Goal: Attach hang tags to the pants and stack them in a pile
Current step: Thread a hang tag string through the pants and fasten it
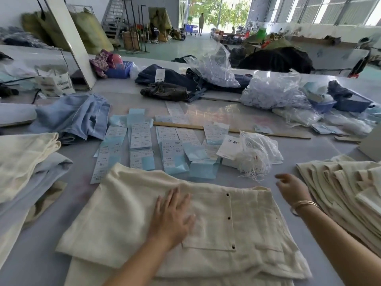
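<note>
- Pants point(206, 223), cream and folded, lie flat on the grey tabletop point(321, 149) right in front of the person; a buttoned flap with dark snaps faces up near the middle
- Left hand point(172, 215) presses palm-down on the cream pants, fingers spread wide, its grip released and holding nothing
- Right hand point(292, 188) hovers just off the right edge of the pants, fingers loosely curled, grip slack and empty; bracelets point(305, 204) circle that wrist
- Hang tags point(142, 139) lie in rows just beyond the pants, white and pale blue, some overlapping; the near ones touch the fabric's far edge
- Bag of white strings point(255, 153) sits to the right of the tags, loose strings spilling toward the right hand
- Pile of cream garments point(342, 188) fans out on the right, close beside the right forearm
- Another cream and pale blue heap point(24, 162) sits on the left; crumpled light blue cloth point(78, 116) lies behind it
- Wooden stick point(226, 130) runs across the tabletop behind the tags; dark denim pieces point(175, 83) and clear plastic bags point(274, 91) crowd the far side
</note>
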`<state>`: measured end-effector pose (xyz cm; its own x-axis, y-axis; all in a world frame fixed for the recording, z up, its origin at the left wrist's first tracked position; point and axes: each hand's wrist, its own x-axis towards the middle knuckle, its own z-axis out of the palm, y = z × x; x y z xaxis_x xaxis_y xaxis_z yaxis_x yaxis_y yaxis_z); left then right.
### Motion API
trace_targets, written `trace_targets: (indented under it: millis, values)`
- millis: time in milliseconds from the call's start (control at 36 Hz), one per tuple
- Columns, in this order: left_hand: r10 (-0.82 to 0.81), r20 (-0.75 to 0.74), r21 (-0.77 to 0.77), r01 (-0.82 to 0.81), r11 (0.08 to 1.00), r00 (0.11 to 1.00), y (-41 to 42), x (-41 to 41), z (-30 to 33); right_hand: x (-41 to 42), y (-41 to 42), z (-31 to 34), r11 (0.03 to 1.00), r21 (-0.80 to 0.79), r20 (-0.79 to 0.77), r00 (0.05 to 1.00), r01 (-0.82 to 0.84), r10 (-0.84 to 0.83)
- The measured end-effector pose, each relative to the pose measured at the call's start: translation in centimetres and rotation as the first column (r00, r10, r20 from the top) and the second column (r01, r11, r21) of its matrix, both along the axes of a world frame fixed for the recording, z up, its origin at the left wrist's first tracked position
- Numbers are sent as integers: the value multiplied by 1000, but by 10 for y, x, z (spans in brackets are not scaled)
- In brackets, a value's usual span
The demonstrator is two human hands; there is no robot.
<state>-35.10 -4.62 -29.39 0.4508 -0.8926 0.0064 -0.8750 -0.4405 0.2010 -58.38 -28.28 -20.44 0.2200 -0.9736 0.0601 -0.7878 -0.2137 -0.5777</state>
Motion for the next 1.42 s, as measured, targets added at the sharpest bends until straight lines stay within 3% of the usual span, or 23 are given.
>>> trace_targets:
  millis: [83, 139, 222, 472, 750, 861, 1028, 1278, 1361, 1417]
  values:
    - [15, 3, -36, -15, 999, 1000, -1, 1, 0, 50, -4, 2, 951, -169, -29, 966, -258, 257]
    - [15, -2, -51, -15, 999, 1000, -2, 1, 0, 84, -10, 2, 896, -216, -167, 919, -388, 358]
    - [-3, 23, -85, 5, 996, 1000, -2, 1, 5, 128, -25, 3, 832, -238, -415, 827, -501, 379]
    - [-5, 21, -128, 8, 992, 1000, 2, 1, 12, 170, -63, -9, 853, -68, -734, 606, -517, 308]
    - [7, -90, -70, -14, 997, 996, 2, 1, 19, 159, -68, -13, 792, -149, -807, 535, -592, 248]
    - [15, -83, -77, -21, 997, 996, 2, 2, 18, 165, -66, -9, 854, -139, -765, 602, -501, 229]
    - [29, -66, -109, -36, 993, 997, 2, 0, 15, 174, -69, 4, 944, -68, -565, 792, -324, 231]
    - [22, -63, -135, -30, 990, 998, 0, 0, 14, 165, -71, 3, 959, 49, -425, 863, -279, 273]
    - [30, -59, -164, -39, 986, 998, 0, 1, 15, 163, -74, 4, 968, 72, -255, 933, -242, 252]
    - [34, -75, -179, -46, 983, 997, -2, 4, 18, 159, -69, 8, 984, -9, -70, 982, -177, 176]
